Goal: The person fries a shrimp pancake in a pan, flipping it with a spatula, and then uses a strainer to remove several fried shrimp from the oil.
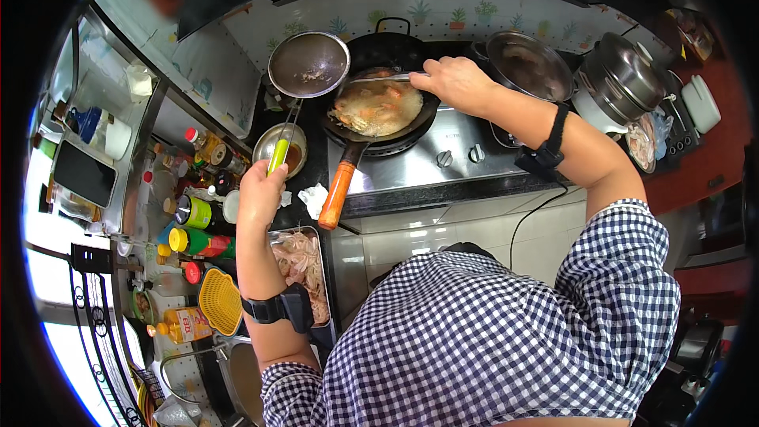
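My left hand (261, 190) is closed around the green handle of a round mesh strainer (309, 64). The strainer is above and to the left of a wok, with a few light crumbs in it. Orange-pink pieces, partly covered in bubbling oil, fill the wok (373, 107), whose wooden handle (335, 196) points towards me. My right hand (453, 80) grips a thin metal utensil (385, 77) that reaches across the wok's far side; its kind cannot be told. Below the strainer a metal bowl (299, 133) holds brown liquid.
A steel pot (529, 65) and a stacked steamer (625, 74) stand to the right, near a plate of raw food (641, 142). At the left are sauce bottles (204, 243), a yellow basket (219, 301) and a tray of raw shrimp (302, 267). Crumpled tissue (313, 198) lies beside the wok handle.
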A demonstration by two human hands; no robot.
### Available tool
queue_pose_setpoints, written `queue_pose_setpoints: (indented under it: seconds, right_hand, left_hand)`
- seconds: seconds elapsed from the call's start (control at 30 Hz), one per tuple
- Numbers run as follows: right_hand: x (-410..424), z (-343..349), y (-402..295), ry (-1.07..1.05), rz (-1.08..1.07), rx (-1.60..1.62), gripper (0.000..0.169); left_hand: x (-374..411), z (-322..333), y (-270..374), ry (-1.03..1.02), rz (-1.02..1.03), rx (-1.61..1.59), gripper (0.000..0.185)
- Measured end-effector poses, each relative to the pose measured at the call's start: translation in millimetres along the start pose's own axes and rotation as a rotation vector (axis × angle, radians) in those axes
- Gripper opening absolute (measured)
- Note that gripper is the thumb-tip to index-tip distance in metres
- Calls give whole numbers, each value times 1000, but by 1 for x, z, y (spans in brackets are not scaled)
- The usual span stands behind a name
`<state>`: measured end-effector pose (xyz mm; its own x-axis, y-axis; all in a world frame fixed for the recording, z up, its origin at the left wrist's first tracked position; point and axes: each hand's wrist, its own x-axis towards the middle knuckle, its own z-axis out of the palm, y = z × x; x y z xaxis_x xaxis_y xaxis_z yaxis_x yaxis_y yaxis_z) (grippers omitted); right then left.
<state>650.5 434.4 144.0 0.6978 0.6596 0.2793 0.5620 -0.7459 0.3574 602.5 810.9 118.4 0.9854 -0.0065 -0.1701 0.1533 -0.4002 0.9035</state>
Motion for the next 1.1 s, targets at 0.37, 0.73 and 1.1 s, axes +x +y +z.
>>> queue_pose_setpoints:
  seconds: [0.37,0.73,1.1]
  right_hand:
    - [-38,-9,32,-118,425,214,19]
    - [-80,63,44,-277,993,1160,27]
    - [-56,-22,84,-654,970,958,26]
  left_hand:
    - [3,4,-9,36,21,159,25]
    - [15,4,-7,69,38,344,31]
    - [-1,-1,-11,108,42,465,35]
